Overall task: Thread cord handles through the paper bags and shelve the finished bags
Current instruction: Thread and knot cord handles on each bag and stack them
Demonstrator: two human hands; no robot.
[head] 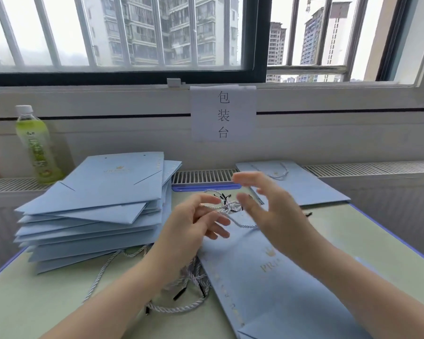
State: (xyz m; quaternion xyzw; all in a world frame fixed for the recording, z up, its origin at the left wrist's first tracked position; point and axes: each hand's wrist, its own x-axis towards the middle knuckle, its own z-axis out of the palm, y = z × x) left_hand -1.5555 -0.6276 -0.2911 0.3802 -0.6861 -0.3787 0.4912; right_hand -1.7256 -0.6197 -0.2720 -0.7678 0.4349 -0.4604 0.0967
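Note:
A flat light-blue paper bag [267, 285] with a gold crown logo lies in front of me on the table. Over its top end hover my left hand [194, 228] and my right hand [272, 211], both blurred, with fingers spread and loosely bent. Between them sits a tangle of silver twisted cord [227, 206] with black tips. One strand runs by my left fingers and trails down across the bag. Neither hand plainly grips it. More loose cord handles [181, 297] lie under my left forearm.
A tall stack of flat blue bags [96, 211] fills the left of the table. One bag with a cord handle [296, 184] lies at the back right. A green drink bottle [37, 148] stands on the sill. A paper sign [223, 113] hangs below the window.

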